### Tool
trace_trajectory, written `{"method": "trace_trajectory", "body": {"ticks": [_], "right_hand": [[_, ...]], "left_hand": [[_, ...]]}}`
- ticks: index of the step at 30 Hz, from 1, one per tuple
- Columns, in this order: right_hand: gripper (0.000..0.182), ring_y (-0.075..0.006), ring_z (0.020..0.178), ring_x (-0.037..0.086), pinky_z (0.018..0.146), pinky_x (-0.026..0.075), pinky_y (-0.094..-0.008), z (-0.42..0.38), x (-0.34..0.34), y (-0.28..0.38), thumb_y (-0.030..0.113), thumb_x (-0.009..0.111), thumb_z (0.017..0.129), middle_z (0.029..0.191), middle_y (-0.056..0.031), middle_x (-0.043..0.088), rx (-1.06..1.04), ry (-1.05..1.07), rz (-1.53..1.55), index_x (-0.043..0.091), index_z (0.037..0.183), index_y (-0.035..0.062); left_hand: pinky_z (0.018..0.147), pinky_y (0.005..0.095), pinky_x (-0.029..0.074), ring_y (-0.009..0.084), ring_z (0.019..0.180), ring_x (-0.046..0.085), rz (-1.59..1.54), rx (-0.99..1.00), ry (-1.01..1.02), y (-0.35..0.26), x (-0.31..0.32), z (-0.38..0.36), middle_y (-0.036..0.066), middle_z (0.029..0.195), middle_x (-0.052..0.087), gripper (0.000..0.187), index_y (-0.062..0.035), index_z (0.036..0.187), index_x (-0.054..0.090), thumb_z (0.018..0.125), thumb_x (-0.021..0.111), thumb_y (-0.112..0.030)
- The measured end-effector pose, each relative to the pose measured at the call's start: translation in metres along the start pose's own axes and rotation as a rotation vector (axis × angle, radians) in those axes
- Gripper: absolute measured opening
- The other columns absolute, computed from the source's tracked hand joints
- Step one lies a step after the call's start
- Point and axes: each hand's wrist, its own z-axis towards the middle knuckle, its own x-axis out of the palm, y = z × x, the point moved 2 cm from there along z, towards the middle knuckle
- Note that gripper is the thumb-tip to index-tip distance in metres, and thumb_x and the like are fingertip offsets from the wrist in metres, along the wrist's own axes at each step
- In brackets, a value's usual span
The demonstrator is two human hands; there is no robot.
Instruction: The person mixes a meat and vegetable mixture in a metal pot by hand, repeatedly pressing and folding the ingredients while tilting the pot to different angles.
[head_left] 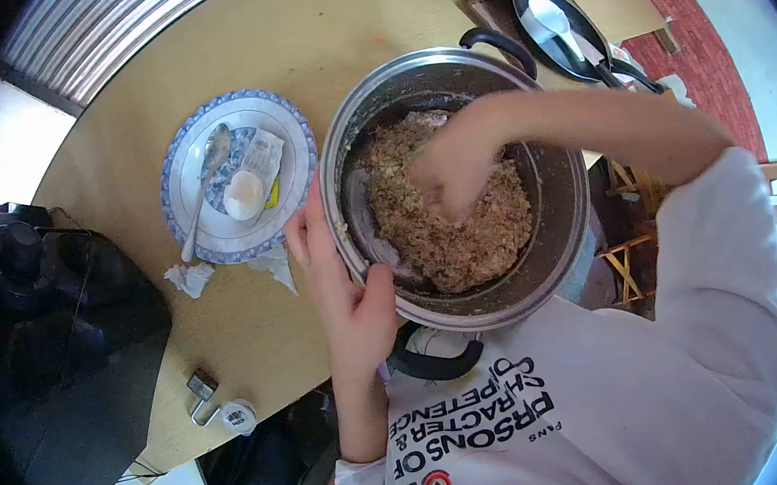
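Your pot sits at the table edge, holding a brown crumbly mix. Beside it, a plate carries a spoon, an egg and a packet. Your left hand clasps the pot's rim. Your right hand is closed on a clump of mix.
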Motion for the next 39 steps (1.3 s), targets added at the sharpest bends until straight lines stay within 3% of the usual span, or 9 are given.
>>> {"method": "trace_trajectory", "body": {"ticks": [1,2,6,10,14,19,31,34,39], "right_hand": [[0.039,-0.0327,0.072,0.062,0.067,0.048,-0.045,0.023,0.009,-0.005,0.026,0.062,0.068,0.079,-0.0206,0.067,-0.01,-0.114,0.056,0.065,0.086,-0.0089],[0.04,-0.0345,0.074,0.063,0.067,0.049,-0.0442,0.049,0.02,-0.008,0.025,0.063,0.068,0.081,-0.0209,0.068,0.175,0.011,0.056,0.066,0.09,-0.008],[0.048,-0.0346,0.088,0.062,0.077,0.048,-0.0457,0.016,-0.01,0.022,0.031,0.063,0.07,0.095,-0.0225,0.067,0.138,0.226,-0.129,0.066,0.1,-0.007],[0.044,-0.0318,0.09,0.062,0.08,0.048,-0.0452,0.07,-0.001,0.014,0.029,0.058,0.076,0.098,-0.0206,0.067,0.141,0.122,0.05,0.067,0.106,-0.0021],[0.043,-0.0291,0.089,0.062,0.075,0.049,-0.0434,0.064,-0.006,0.002,0.029,0.059,0.077,0.096,-0.0193,0.067,0.021,0.139,0.023,0.066,0.105,-0.0022],[0.035,-0.0259,0.074,0.062,0.063,0.049,-0.0383,0.053,-0.014,-0.008,0.026,0.062,0.074,0.082,-0.0166,0.066,0.152,-0.194,0.22,0.068,0.091,-0.0043],[0.035,-0.0278,0.068,0.06,0.066,0.048,-0.0434,0.017,0.01,-0.009,0.026,0.064,0.07,0.08,-0.0173,0.067,0.362,-0.185,0.131,0.068,0.084,-0.0058],[0.031,-0.0293,0.071,0.063,0.063,0.047,-0.0432,0.026,0.051,-0.033,0.024,0.062,0.071,0.079,-0.0173,0.067,-0.062,0.014,0.041,0.069,0.081,-0.0041],[0.034,-0.0345,0.074,0.064,0.064,0.048,-0.0457,0.018,0.035,0.02,0.023,0.058,0.07,0.083,-0.0225,0.067,0.135,0.051,0.06,0.068,0.084,-0.0074]], "left_hand": [[0.11,0.0384,0.023,0.0341,0.12,0.037,0.009,0.009,0.019,-0.002,0.001,-0.002,0.021,0.124,0.041,0.081,0.0033,0.142,0.035,0.061,0.045,0.003],[0.11,0.0384,0.023,0.0341,0.12,0.037,-0.001,0.006,0.021,-0.003,0.001,-0.005,0.021,0.124,0.041,0.081,0.0033,0.142,0.035,0.061,0.045,0.003],[0.11,0.039,0.022,0.0347,0.12,0.035,-0.066,-0.015,0.014,0.0,-0.003,-0.004,0.022,0.125,0.041,0.081,0.0045,0.141,0.034,0.061,0.046,0.003],[0.111,0.0369,0.02,0.0312,0.123,0.035,-0.094,-0.003,0.013,0.001,-0.001,-0.003,0.019,0.128,0.041,0.082,0.0045,0.141,0.036,0.06,0.046,0.003],[0.112,0.0347,0.019,0.0274,0.126,0.034,-0.111,-0.033,0.009,0.004,-0.002,-0.001,0.015,0.129,0.041,0.081,0.0041,0.141,0.037,0.06,0.047,0.002],[0.109,0.0375,0.023,0.0317,0.117,0.037,-0.098,-0.008,0.004,0.007,-0.001,-0.001,0.019,0.121,0.04,0.083,0.0035,0.142,0.035,0.059,0.044,0.003],[0.109,0.0405,0.023,0.0337,0.119,0.036,-0.064,0.0,-0.007,0.005,-0.002,-0.005,0.019,0.123,0.04,0.081,0.0027,0.142,0.035,0.061,0.045,0.001],[0.109,0.0408,0.023,0.0341,0.12,0.037,-0.029,-0.031,-0.018,0.001,-0.003,-0.004,0.019,0.123,0.04,0.081,0.0025,0.142,0.035,0.061,0.046,0.001],[0.109,0.0409,0.023,0.0345,0.121,0.037,-0.078,-0.036,-0.009,0.004,-0.003,-0.002,0.02,0.125,0.04,0.081,0.0025,0.142,0.035,0.062,0.046,0.001]]}}
